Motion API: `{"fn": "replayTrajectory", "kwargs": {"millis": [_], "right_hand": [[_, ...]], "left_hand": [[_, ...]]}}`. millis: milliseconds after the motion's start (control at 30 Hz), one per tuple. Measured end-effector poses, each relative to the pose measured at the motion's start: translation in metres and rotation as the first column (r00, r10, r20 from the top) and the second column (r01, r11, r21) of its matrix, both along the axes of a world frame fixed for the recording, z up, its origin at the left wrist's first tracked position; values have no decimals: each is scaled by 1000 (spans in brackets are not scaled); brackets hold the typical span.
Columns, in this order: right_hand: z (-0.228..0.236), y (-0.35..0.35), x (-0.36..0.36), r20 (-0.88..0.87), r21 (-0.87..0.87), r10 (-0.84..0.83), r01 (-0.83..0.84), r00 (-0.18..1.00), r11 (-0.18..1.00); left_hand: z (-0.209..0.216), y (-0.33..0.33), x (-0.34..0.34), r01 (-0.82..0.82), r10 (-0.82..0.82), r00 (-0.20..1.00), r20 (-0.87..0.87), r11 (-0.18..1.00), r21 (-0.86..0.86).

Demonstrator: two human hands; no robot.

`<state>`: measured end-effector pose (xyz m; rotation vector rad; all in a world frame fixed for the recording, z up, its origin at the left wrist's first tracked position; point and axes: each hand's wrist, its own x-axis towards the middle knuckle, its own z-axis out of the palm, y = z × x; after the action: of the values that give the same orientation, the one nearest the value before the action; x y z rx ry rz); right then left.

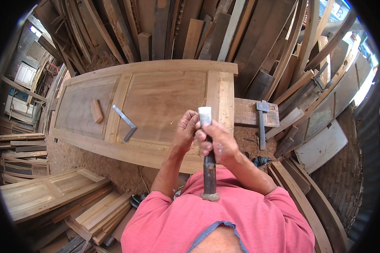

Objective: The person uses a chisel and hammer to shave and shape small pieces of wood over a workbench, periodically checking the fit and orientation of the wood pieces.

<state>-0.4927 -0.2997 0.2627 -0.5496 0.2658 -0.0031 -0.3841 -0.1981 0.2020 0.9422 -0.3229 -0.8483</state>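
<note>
My right hand (220,142) is wrapped round a chisel (210,175) in front of my chest. The broad, bright blade points away from me, and the dark handle with its worn butt end points back toward my pink shirt. Close beside the blade, my left hand (185,128) has its fingers curled and the tips pinched together; what they hold, if anything, is too small to make out. Under both hands lies a panelled wooden door (164,90). On it, to the left, are a metal try square (125,123) and a small wooden block (96,111).
A hammer (261,122) rests with its head on a thick board (244,113) at the door's right end. Planks (194,38) lean along the far side. Another panelled door (55,189) and stacked boards lie at the near left. Long timbers (299,202) are at the near right.
</note>
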Motion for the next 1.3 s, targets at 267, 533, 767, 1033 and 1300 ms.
{"fn": "replayTrajectory", "kwargs": {"millis": [267,533,767,1033,1300], "right_hand": [[20,4,-8,-52,-46,21,-23,998,999],[28,-20,-25,-27,-374,-243,215,970,902],[5,-44,6,70,-776,-258,215,964,593],[-2,-32,7,41,-369,-289,283,956,885],[8,10,-1,-20,-94,-39,37,999,995]], "left_hand": [[6,18,-13,-194,106,847,522,974,119],[-12,52,-33,-177,46,883,467,955,239],[18,19,-27,93,-135,976,171,968,232],[0,9,-13,61,-69,996,60,990,126],[19,-1,8,9,-84,935,344,976,217]]}}
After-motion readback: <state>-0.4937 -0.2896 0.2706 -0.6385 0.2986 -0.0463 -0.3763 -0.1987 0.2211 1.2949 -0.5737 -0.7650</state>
